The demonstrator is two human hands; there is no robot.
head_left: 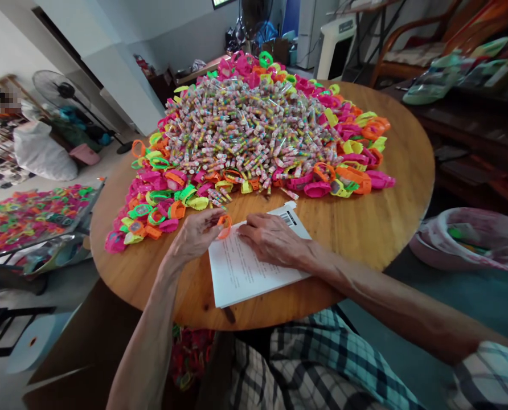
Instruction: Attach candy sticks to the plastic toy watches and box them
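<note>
My left hand is closed on an orange toy watch, its band looped beside the fingertips. It hovers at the upper left corner of a stack of printed white sheets. Over the middle of that stack lies my right hand, fingers curled and pressed together near the watch; anything inside them is hidden. Beyond both hands rises a heap of small candy rolls in clear wrappers. Bright pink, orange, green and yellow toy watches ring the heap. A few loose rolls lie close to my left hand.
The round wooden table carries everything. A lined bin stands on the floor at right. More toy watches fill a tray at left and a box below the table edge. Behind are a fan and a wooden chair.
</note>
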